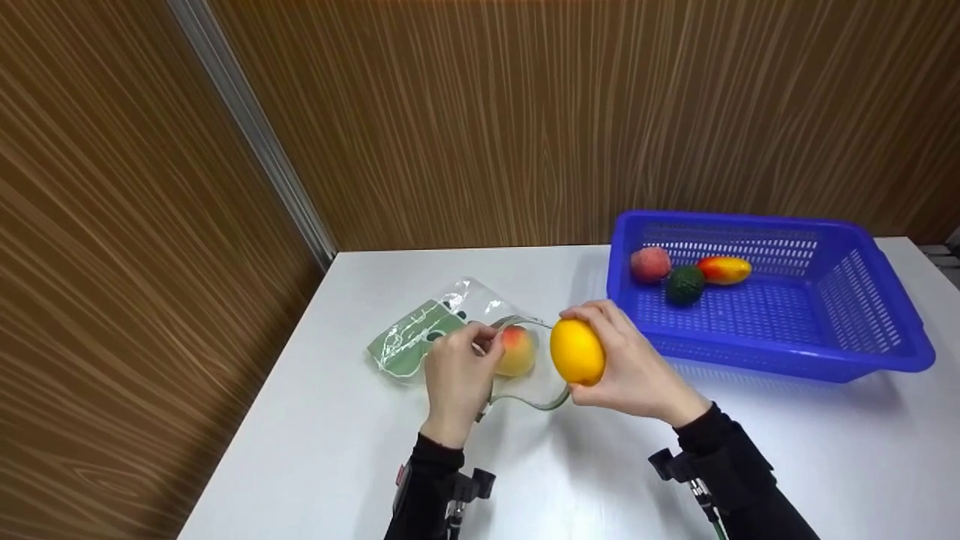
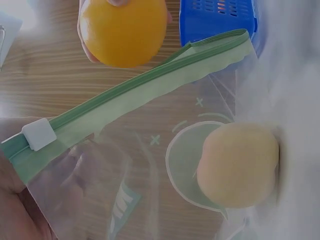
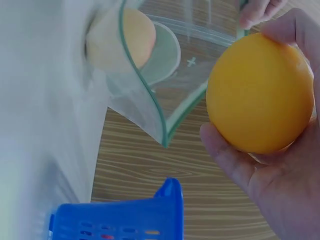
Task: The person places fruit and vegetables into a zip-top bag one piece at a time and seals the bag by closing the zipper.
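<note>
Hands (image 1: 628, 371) hold bag (image 1: 416, 335), yellow fruit (image 1: 577, 352)

Brown panels (image 1: 487, 127) (wood-grained) back a white table (image 1: 322, 465).

The yellow fruit (image 1: 577, 352) I grip is smooth, the bag (image 1: 412, 341) shiny clear plastic, the basket (image 1: 765, 349) plastic, the wall (image 1: 480, 127) wood-grained.

No readable text, just x-shaped marks (image 2: 155, 140) on the clear bag (image 2: 142, 167)
</note>
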A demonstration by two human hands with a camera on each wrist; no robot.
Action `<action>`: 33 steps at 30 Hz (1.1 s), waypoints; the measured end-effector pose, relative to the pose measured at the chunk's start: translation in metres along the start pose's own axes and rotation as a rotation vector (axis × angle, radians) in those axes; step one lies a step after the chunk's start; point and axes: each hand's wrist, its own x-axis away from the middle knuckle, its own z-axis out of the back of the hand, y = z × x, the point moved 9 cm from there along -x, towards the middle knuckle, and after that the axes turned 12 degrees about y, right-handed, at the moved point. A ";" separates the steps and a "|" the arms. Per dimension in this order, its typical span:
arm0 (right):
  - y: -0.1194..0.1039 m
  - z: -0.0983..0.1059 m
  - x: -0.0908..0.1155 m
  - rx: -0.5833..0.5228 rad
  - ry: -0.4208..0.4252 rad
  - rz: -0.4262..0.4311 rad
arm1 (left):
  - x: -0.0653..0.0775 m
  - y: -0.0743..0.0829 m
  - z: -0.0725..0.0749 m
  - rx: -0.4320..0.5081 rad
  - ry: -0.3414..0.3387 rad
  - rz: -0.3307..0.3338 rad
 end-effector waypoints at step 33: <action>0.003 -0.062 0.012 0.121 -0.062 -0.086 | 0.001 0.004 -0.002 0.008 -0.032 -0.019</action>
